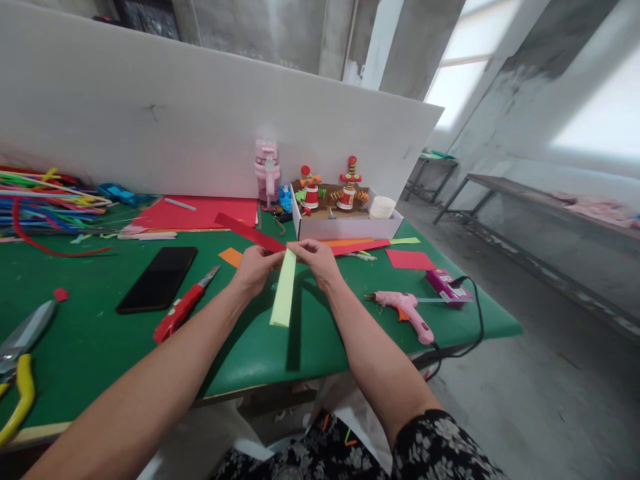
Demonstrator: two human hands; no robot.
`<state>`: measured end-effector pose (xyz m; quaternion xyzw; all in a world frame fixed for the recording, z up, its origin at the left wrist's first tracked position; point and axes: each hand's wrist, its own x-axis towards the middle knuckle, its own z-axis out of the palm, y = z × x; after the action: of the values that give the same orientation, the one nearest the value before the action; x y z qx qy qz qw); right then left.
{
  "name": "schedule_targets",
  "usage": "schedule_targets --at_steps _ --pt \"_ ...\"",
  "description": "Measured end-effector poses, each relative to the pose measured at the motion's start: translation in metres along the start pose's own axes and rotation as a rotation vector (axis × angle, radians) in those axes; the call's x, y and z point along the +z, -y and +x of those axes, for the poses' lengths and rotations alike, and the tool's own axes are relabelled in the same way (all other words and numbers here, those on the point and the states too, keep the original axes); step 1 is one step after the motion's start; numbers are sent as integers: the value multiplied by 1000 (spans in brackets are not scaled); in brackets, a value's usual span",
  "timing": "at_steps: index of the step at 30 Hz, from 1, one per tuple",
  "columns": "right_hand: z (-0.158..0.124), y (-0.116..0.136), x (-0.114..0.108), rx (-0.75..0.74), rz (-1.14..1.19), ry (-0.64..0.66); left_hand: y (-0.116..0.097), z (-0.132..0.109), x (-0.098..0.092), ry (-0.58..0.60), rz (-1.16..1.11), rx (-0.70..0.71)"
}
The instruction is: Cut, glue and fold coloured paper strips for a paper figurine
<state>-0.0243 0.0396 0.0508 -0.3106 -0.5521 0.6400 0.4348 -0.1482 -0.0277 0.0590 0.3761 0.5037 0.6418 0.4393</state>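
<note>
A pale green paper strip (283, 293) crosses a red paper strip (250, 233) between my two hands, above the table's middle. My left hand (256, 270) pinches the strips at the crossing from the left. From the right, my right hand (316, 259) grips the same spot with thumb and fingers. The green strip's free end points toward me; red paper sticks out on both sides of the hands. An orange strip (350, 242) shows just behind my right hand. How the strips join is hidden by my fingertips.
On the green table (240, 367) lie a phone (159, 279), a red utility knife (185, 307), yellow-handled scissors (23, 360) and a pink glue gun (406, 308) with its cord. Behind stand a white box (345, 230) with paper figures and a pink bottle (267, 175). Pipe cleaners (50, 203) are heaped left.
</note>
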Motion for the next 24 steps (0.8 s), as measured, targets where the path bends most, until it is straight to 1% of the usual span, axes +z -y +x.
schedule_targets --at_steps 5,9,17,24 --pt "-1 0 2 -42 -76 -35 -3 -2 1 -2 8 -32" --pt "0 -1 2 -64 -88 -49 -4 -4 1 0 9 -61" --pt "0 -2 2 -71 -104 -56 3 0 -3 27 4 -77" --pt "-1 -1 2 -122 -221 -50 6 4 -6 49 -10 -95"
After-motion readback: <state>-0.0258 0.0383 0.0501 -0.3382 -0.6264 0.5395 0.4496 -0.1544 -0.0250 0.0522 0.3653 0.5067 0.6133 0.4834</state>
